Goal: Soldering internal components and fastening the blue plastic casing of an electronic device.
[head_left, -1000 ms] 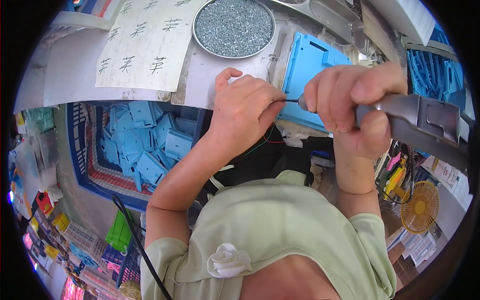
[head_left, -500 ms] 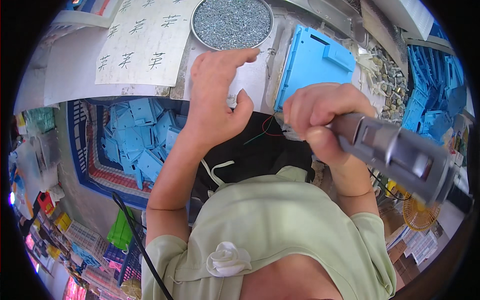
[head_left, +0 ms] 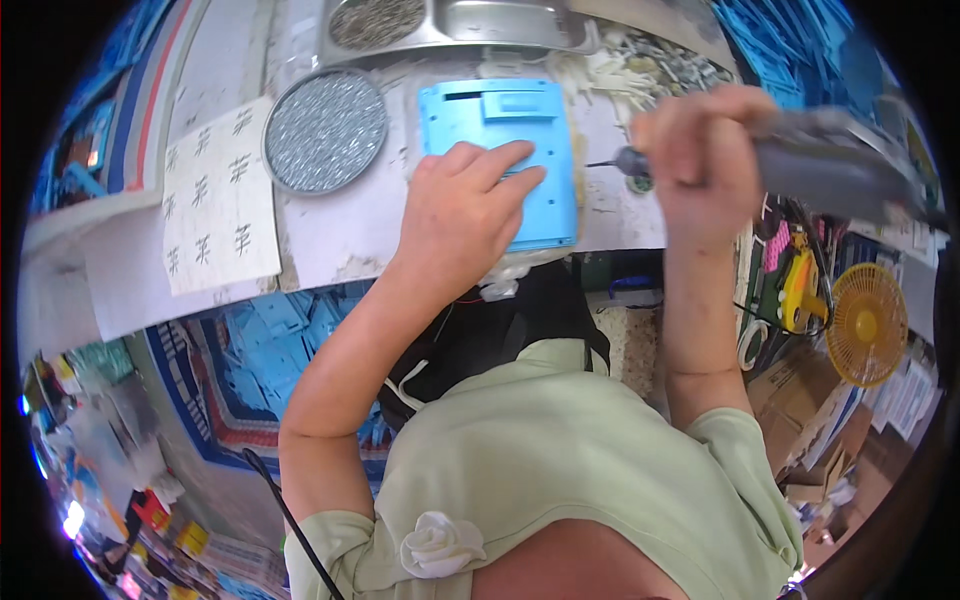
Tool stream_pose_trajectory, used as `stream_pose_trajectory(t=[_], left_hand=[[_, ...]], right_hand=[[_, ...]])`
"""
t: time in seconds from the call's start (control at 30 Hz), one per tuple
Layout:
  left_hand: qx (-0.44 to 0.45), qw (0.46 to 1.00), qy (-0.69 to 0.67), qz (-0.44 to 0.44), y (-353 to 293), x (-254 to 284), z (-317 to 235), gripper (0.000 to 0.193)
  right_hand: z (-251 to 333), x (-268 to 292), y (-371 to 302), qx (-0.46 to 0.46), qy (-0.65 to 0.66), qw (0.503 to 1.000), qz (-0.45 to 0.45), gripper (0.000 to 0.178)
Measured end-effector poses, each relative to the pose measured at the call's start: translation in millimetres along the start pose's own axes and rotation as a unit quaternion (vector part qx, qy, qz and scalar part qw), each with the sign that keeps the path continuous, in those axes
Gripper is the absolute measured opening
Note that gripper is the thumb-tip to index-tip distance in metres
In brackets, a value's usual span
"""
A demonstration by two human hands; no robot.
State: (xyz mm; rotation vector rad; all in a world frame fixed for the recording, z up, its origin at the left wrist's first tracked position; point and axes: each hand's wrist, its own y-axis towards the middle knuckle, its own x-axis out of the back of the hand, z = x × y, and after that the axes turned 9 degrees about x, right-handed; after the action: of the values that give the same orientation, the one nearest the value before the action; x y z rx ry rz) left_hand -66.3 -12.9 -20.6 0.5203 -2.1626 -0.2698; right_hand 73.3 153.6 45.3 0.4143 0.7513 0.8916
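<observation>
A light-blue plastic casing (head_left: pixel 550 190) with a slot and a raised block lies flat on the worktable. My left hand (head_left: pixel 462 205) rests over its left side, index finger and thumb stretched out apart across the surface, with nothing visible between them. To the right of the casing, my right hand (head_left: pixel 705 165) is wrapped around a grey electric screwdriver (head_left: pixel 835 170), held sideways and blurred by motion. Its thin bit points left toward the casing's right edge without touching it. A round metal dish (head_left: pixel 325 130) full of small silvery screws stands left of the casing.
A steel tray (head_left: pixel 510 25) with small metal parts sits at the back. Loose parts (head_left: pixel 650 70) lie behind the casing at right. A sheet with handwritten characters (head_left: pixel 222 200) is at left. Below the table edge is a crate (head_left: pixel 200 400) of blue pieces; a yellow fan (head_left: pixel 868 325) stands right.
The view has shifted, bringing the casing to the middle. My left hand has gone from beside the screw dish onto the casing. My right hand has swung the screwdriver so its bit shows.
</observation>
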Motion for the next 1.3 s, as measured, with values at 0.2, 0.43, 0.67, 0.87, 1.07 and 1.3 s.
stream_pose_trajectory(t=[0.2, 0.43, 0.67, 0.87, 1.07, 1.3], left_hand=[[0.010, 0.999, 0.041, 0.015, -1, -4, -2, 0.037], [0.012, 0.999, 0.045, 0.007, -4, -4, -2, 0.036], [0.070, 0.997, -0.021, -0.002, 23, 6, 1, 0.034], [-0.048, 0.985, 0.164, -0.004, 62, 31, 27, 0.038], [0.284, 0.781, 0.009, -0.556, -166, 202, 125, 0.046], [0.645, 0.270, -0.320, -0.639, -519, 34, 180, 0.063]], right_hand=[[-26, 28, -4, 0.038, -0.140, 0.989, -0.001, 0.012], [-35, 26, -6, -0.029, -0.111, 0.993, 0.005, 0.010], [0, 9, -32, -0.056, -0.135, 0.989, 0.034, 0.014], [24, 7, 12, 0.026, -0.041, 0.998, 0.037, 0.029], [47, 33, 30, 0.100, -0.040, 0.994, 0.028, 0.026], [27, 22, 34, -0.033, -0.027, 0.998, 0.050, 0.028]])
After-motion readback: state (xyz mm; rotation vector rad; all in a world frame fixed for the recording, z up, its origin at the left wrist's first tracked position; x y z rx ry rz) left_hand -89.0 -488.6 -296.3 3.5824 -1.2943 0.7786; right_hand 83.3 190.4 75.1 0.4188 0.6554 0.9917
